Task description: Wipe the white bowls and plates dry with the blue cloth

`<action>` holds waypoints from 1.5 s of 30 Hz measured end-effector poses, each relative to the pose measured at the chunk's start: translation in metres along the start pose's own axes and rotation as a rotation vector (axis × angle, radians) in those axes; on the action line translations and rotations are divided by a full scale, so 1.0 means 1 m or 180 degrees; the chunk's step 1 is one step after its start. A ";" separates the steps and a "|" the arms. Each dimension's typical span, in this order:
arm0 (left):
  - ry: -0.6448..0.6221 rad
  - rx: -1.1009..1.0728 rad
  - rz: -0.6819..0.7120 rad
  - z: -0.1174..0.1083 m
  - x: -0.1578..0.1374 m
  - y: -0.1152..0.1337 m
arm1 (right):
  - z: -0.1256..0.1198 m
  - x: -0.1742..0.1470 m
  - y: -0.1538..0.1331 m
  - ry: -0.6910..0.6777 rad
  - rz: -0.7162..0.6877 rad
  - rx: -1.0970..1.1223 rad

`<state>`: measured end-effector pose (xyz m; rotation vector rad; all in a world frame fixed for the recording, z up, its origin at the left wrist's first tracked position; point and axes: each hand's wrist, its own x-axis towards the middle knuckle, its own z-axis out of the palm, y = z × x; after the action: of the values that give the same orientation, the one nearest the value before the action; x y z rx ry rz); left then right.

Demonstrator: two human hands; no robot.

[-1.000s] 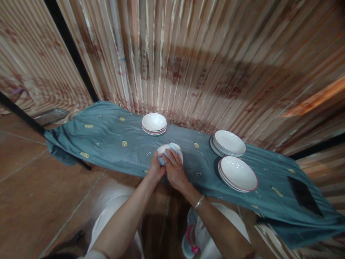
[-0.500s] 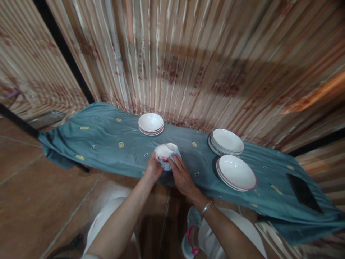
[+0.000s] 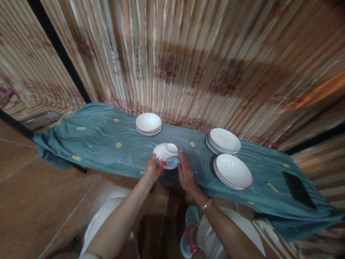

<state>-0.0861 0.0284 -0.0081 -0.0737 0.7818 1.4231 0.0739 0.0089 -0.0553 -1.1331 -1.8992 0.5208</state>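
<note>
A white bowl (image 3: 161, 149) with red floral decoration is held above the front of the table, tipped over so its foot ring faces up. My left hand (image 3: 153, 168) grips the bowl's left side, thumb on the outer wall. A light blue cloth (image 3: 174, 162) lies against the bowl's front and right side. My right hand (image 3: 186, 174) presses that cloth to the right edge of the bowl, its fingers held together; the fingertips are partly hidden.
A teal cloth (image 3: 105, 135) covers the narrow table. Stacked bowls (image 3: 148, 122) stand at the back; two dish stacks, one behind (image 3: 225, 140) and one in front (image 3: 234, 172), stand to the right. A black phone-like slab (image 3: 298, 190) lies far right. Dark poles (image 3: 60, 54) and a curtain (image 3: 172, 72) border the table.
My right hand has slid from the bowl's front face to its right edge, showing more of the floral pattern and blue cloth. The view has shifted slightly.
</note>
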 end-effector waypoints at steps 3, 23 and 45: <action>0.0019 0.0041 0.0055 0.005 -0.007 0.001 | 0.000 0.004 0.007 0.0170 0.0338 0.0261; -0.0565 0.1644 0.1070 0.004 -0.017 -0.004 | -0.042 0.069 -0.002 0.0392 0.0659 0.0841; -0.0836 0.2234 0.1301 0.005 -0.013 -0.008 | -0.044 0.079 -0.050 -0.0030 -0.0443 -0.0524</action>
<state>-0.0761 0.0185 -0.0009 0.8366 1.0704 1.4177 0.0662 0.0485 0.0395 -1.0933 -2.0417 0.2976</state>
